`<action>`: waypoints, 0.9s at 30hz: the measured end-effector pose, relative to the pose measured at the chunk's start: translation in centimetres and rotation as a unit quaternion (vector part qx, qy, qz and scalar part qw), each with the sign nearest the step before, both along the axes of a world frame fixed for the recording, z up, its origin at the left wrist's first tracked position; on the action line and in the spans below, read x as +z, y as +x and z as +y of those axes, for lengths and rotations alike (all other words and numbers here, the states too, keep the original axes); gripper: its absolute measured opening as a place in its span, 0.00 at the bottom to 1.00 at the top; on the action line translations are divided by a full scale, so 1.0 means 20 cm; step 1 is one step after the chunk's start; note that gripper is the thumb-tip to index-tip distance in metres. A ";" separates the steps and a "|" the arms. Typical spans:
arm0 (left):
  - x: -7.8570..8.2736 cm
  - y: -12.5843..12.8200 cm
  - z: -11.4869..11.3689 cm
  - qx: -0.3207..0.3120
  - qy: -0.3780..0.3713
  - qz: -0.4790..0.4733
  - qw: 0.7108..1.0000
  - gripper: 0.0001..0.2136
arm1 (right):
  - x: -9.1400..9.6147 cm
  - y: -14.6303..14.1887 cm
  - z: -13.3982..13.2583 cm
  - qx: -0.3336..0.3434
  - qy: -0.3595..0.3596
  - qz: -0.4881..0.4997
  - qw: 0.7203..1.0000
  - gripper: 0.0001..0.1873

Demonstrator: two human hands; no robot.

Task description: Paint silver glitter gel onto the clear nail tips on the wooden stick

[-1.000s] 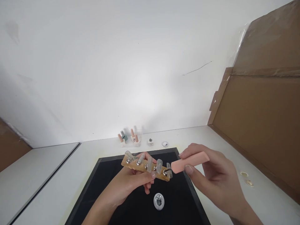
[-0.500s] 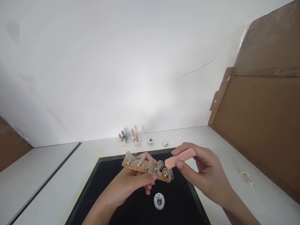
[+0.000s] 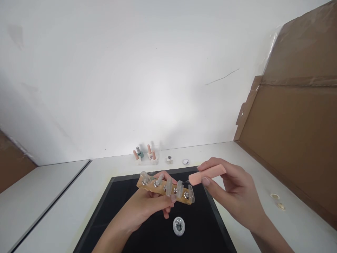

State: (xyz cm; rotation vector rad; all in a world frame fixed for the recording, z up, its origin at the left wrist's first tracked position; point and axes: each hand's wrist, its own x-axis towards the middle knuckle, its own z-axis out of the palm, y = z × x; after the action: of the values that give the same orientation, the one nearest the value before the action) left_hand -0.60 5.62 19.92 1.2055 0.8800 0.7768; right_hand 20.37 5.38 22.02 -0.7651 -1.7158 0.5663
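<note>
Between the thumb and fingers of my left hand is a wooden-looking nail display stand, held tilted above a black mat. Several clear false nails stand on round silver mounts along it. My right hand pinches the peach cap of a nail polish brush. The thin dark bristle end points left and reaches the top edge of the second nail from the right; whether it touches cannot be told. Below the stand, a small round silver dish lies on the mat.
The black mat covers the middle of the white table. Behind it stand several nail polish bottles, an uncapped bottle and a small white dish. Two small round pieces lie at right, near a cardboard panel.
My right hand has moved the brush slightly right and up, showing more of its thin dark end. My left hand and the stand have barely shifted.
</note>
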 end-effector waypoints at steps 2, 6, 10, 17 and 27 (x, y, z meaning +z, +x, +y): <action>0.00 0.00 0.00 -0.002 0.003 0.000 1.000 0.11 | 0.00 0.00 0.00 0.000 -0.001 0.000 1.000 0.04; 0.00 -0.01 0.01 -0.007 0.002 0.007 1.000 0.11 | -0.01 0.00 -0.01 0.012 -0.004 0.008 1.000 0.05; -0.01 -0.01 0.02 -0.013 0.005 -0.003 1.000 0.12 | 0.00 0.00 -0.01 0.017 -0.001 0.010 1.000 0.05; 0.00 -0.01 0.03 -0.024 0.006 -0.012 1.000 0.12 | 0.00 0.00 -0.01 0.043 0.012 0.013 0.999 0.06; 0.02 0.00 0.00 -0.020 -0.003 -0.007 1.000 0.13 | 0.00 0.00 0.00 0.037 -0.005 -0.005 0.999 0.05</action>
State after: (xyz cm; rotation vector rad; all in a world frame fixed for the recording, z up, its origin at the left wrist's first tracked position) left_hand -0.61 5.60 20.26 1.2075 0.8437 0.7488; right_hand 20.32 5.44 22.07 -0.7157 -1.7559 0.6233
